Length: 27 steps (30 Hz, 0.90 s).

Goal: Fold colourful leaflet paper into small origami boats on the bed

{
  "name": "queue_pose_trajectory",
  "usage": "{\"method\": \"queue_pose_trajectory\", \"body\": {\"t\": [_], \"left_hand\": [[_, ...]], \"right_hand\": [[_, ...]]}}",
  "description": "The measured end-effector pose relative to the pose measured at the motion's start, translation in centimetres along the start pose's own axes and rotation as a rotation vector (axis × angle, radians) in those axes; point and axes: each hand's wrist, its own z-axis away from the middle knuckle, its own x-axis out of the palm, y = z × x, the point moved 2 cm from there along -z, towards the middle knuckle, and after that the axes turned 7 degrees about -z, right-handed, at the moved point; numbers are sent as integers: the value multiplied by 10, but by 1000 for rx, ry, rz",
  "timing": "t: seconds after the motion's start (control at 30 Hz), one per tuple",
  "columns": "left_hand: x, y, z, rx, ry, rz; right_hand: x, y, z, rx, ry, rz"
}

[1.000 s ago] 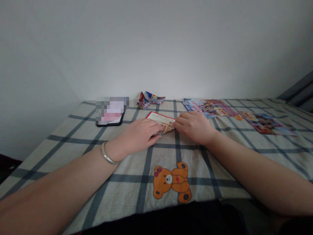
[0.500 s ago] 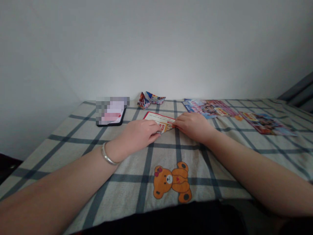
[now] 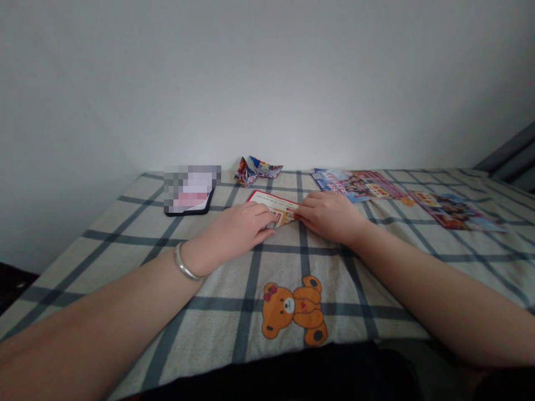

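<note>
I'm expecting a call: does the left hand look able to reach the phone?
Probably yes: the phone lies close beyond the left hand, with nothing visible between them, though that hand would likely have to leave the paper.

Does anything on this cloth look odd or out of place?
Nothing looks spilled. The printed bear on the checked cloth lies sideways, head to the left, and the flyers at right sit at uneven angles. The red-edged paper between the left hand and right hand seems folded, not damaged.

Paper (image 3: 273, 201) white, red-edged; tablecloth (image 3: 200, 337) beige, blue-grey checks; printed bear (image 3: 292, 309) orange; bracelet (image 3: 181, 268) silver.
</note>
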Motion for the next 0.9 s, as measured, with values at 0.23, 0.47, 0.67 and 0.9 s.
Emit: {"method": "queue_pose_trajectory", "body": {"t": [0.23,0.47,0.67,0.9], "left_hand": [[2,2,-1,-18,4,28],[-2,2,0,-29,10,-42],[-5,2,0,-22,73,-138],[-1,-5,2,-233,121,99]], "right_hand": [[4,8,-2,-16,-2,63],[-1,0,-2,-65,170,89],[-5,-7,0,-84,272,-67],[-1,-1,3,74,370,-297]]}}
